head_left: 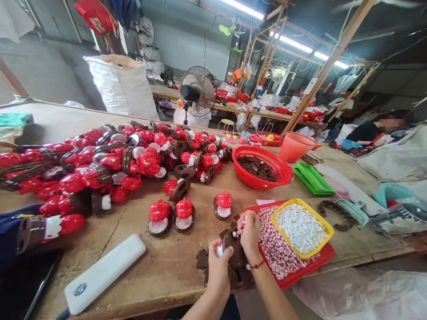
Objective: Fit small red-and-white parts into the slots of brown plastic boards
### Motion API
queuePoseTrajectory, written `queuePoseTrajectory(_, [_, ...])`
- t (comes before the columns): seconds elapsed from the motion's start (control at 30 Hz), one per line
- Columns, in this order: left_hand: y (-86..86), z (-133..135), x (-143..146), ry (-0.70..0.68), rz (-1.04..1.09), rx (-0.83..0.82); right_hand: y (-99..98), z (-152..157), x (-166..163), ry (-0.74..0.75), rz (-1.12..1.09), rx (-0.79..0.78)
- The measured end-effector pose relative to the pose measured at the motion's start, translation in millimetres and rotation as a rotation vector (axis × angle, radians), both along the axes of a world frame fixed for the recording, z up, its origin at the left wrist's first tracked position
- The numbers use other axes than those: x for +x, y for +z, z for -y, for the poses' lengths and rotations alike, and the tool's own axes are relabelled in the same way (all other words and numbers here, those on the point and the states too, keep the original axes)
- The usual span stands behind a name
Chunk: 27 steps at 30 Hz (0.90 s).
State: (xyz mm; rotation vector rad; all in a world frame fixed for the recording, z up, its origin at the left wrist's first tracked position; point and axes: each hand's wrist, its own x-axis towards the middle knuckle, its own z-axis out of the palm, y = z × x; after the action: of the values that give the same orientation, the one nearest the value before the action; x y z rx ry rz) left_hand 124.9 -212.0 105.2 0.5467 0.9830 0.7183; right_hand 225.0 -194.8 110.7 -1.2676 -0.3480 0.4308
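Observation:
My left hand [218, 264] is closed around a toy figure on a brown base [234, 250], its brown underside facing up. A bit of white and red shows by the thumb. Just right of it my right hand [251, 233] is closed, with small red-and-white pieces showing at its fingers. Under my hands lie several dark brown flat pieces [202, 259]. Beside my right wrist a red tray [289, 279] holds many small red-and-white pieces [267, 222]. A yellow tray [328, 223] of small white pieces [298, 224] rests on it. Beyond my hands stand red toy figures [159, 212] on brown bases.
A large heap of red-and-brown toys [100, 164] covers the left of the table. A white power bank [106, 273] lies at front left. Behind my hands are a red basket [240, 171] of brown pieces, a red bucket [295, 146] and a green tray [320, 189]. Another person [367, 133] sits far right.

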Motion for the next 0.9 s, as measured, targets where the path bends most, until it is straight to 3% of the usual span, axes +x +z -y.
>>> queuePoseTrajectory(0.27, [4.1,-6.0,-7.0,0.030,0.086,-0.098,22.8,4.9,-3.9,0.065,-0.222,0.138])
queuePoseTrajectory(0.43, [0.8,-6.0,-11.6,0.124,0.153,-0.135,32.1,18.0,-17.0,0.028,-0.199,0.160])
queuePoseTrajectory(0.7, [-3.1,-10.4,-19.5,0.219,0.211,-0.061,39.2,25.4,-25.0,-0.038,-0.268,0.205])
queuePoseTrajectory(0.9, [5.3,3.0,-15.8,0.099,0.168,-0.050,47.0,16.0,-23.0,-0.024,-0.206,0.218])
